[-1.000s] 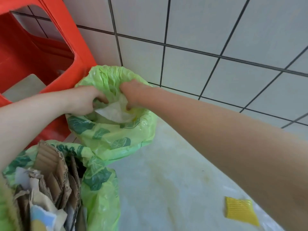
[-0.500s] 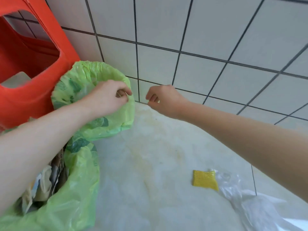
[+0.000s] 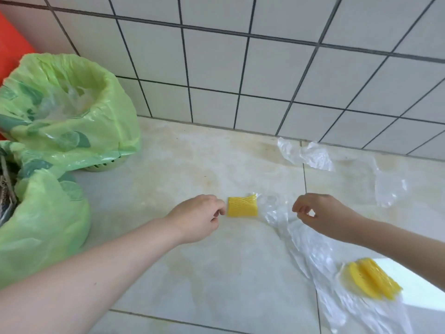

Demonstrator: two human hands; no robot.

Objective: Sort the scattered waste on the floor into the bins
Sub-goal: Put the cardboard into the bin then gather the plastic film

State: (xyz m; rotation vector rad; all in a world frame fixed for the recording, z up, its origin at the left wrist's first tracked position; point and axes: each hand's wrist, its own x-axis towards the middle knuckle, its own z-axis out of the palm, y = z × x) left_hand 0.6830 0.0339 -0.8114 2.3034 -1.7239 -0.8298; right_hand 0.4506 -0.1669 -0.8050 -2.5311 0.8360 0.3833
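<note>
A small yellow foam net piece (image 3: 242, 207) lies flat on the floor tiles. My left hand (image 3: 197, 216) hovers just left of it, fingers loosely curled and holding nothing. My right hand (image 3: 320, 214) floats to its right above a long clear plastic sheet (image 3: 310, 256), thumb and fingers a little apart and empty. A second, bigger bundle of yellow foam net (image 3: 370, 280) rests on that plastic at the lower right. Another crumpled clear plastic film (image 3: 313, 154) lies by the wall. Two bins lined with green bags stand at the left, the far bin (image 3: 72, 109) holding clear plastic.
The near green-lined bin (image 3: 43, 213) holds cardboard scraps at its left edge. A red plastic stool (image 3: 12, 49) peeks in at the upper left. A white tiled wall (image 3: 265, 68) closes off the back of the floor.
Both hands have left the far bin's rim and moved down and right to the floor beside the small yellow net. The view has swung right, showing more plastic and a second yellow bundle.
</note>
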